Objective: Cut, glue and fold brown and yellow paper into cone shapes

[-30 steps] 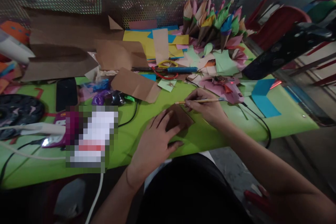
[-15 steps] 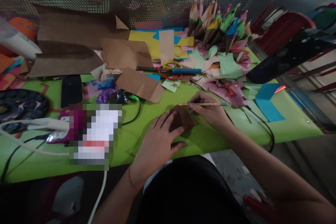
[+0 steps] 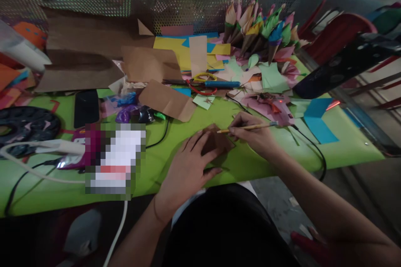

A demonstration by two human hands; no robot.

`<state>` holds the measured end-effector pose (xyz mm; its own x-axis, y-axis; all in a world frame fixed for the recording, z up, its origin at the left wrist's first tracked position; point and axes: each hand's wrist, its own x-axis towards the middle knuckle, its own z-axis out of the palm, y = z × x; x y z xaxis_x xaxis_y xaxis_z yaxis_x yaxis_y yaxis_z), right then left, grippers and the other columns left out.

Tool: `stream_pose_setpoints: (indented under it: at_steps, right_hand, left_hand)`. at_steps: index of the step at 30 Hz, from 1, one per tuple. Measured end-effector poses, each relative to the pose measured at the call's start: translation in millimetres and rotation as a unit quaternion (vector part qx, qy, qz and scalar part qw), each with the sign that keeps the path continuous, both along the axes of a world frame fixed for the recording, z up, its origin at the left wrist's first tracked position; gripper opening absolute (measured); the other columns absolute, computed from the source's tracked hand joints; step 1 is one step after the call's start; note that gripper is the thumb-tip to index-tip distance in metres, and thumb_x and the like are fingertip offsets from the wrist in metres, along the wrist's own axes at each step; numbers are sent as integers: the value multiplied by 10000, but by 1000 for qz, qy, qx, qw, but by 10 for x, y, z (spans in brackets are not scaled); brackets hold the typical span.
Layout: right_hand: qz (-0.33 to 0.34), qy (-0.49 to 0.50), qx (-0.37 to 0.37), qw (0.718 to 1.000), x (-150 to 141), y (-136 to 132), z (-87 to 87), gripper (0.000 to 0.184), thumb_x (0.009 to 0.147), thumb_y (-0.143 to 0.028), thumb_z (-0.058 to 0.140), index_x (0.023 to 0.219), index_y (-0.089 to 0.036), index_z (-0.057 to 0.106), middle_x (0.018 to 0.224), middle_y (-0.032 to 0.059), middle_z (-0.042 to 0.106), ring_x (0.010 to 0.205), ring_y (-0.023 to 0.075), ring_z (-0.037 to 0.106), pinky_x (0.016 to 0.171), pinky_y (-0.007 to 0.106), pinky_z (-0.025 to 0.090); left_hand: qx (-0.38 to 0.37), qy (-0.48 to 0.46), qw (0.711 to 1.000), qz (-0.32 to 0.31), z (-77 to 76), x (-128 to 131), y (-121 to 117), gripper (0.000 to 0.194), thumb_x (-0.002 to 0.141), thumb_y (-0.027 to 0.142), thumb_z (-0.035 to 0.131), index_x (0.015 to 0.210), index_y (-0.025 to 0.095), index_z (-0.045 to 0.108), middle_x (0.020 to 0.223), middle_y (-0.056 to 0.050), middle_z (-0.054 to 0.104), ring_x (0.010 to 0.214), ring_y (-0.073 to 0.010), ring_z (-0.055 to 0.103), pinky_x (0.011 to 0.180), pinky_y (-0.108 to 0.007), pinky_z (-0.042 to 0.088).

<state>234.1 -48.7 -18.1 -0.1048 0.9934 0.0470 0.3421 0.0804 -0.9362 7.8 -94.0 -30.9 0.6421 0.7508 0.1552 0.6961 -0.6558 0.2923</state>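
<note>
My left hand [image 3: 192, 158] lies spread over a small brown piece of paper [image 3: 222, 142], its fingers and thumb stretched out across it on the green tabletop [image 3: 250, 164]. The hand covers the paper's left part. In my right hand [image 3: 252, 133] is a pencil [image 3: 252, 127], gripped between thumb and fingers. The pencil lies nearly level, its tip pointing left over the paper's upper edge; whether it touches the paper I cannot tell. Behind my hands is a larger folded brown paper [image 3: 167, 100].
Scissors [image 3: 202, 83] and a blue-handled tool [image 3: 222, 84] lie among paper scraps. Rolled paper flowers [image 3: 257, 25] stand at the back right, near a dark bottle [image 3: 338, 64]. Leftward are a blurred-out phone [image 3: 117, 158], a dark phone [image 3: 87, 108] and cables. Blue folded paper [image 3: 319, 121] lies right.
My right hand has shifted slightly right and toward me, bringing the pencil tip lower over the brown paper. My left hand stays on the paper. The view swung a little left early on.
</note>
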Motion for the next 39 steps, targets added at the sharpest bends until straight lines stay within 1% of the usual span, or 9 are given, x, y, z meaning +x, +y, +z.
stream_pose_setpoints:
  at_steps: [8,16,18,20,23,27,31,36,39]
  right_hand:
    - [1,-9,-34,999,79,-166,88,113,742,-272,634,663,-199,598,602,-4,616,535,125,536,498,259,382]
    - [-4,-3,-59,998,177,-331,127,142,722,-299,667,651,-203,590,592,1,626,510,126,545,466,251,407]
    - [-12,-3,-57,998,193,-352,127,147,718,-299,676,644,-205,590,587,-3,623,504,124,545,463,250,411]
    - [-14,0,-62,998,205,-369,128,155,716,-302,685,636,-207,592,579,-5,626,499,125,543,459,248,411]
    - [-10,13,-64,998,232,-388,122,148,716,-309,711,646,-213,624,581,-1,635,506,134,548,460,257,416]
    - [-29,45,-32,998,236,-327,89,115,723,-290,758,695,-228,665,616,7,653,544,160,589,505,287,460]
    - [-44,67,-7,997,88,-168,89,108,727,-277,753,713,-227,659,612,-1,643,543,158,595,522,291,472]
    - [-44,33,15,998,-127,14,122,151,737,-318,722,688,-217,620,634,-4,621,553,144,579,525,281,462]
    - [-42,27,19,999,-172,67,92,155,744,-326,697,691,-215,604,651,-8,613,564,140,574,536,279,458]
  left_hand:
    - [-8,-3,1000,-2,22,3,3,482,939,567,559,1359,337,607,1587,-99,407,1473,-324,363,1143,-530,397]
    - [0,-4,1000,-5,-14,-10,2,475,951,546,556,1370,324,592,1609,-77,392,1497,-307,332,1172,-517,368]
    - [-5,-7,1000,-7,-11,-13,9,505,970,551,515,1403,294,552,1606,-82,405,1497,-302,338,1167,-521,376]
    - [-14,-13,1000,-1,4,-11,10,531,996,542,464,1423,231,513,1592,-97,430,1498,-289,341,1170,-513,377]
    - [-31,-15,999,15,48,6,-14,470,1015,494,454,1337,166,553,1585,-113,441,1511,-265,325,1193,-478,354]
    - [-45,-22,999,9,82,26,-42,389,1011,476,481,1250,189,595,1576,-95,458,1514,-243,325,1206,-445,336]
    - [-41,-29,999,14,66,22,-39,428,998,517,488,1236,177,594,1548,-110,488,1505,-248,342,1200,-442,350]
    - [-25,-37,999,21,39,17,-32,436,972,541,525,1182,166,595,1533,-151,489,1441,-287,441,1164,-479,396]
    - [-19,-41,999,16,37,13,-22,420,969,536,533,1169,171,589,1515,-159,506,1435,-297,450,1152,-495,410]
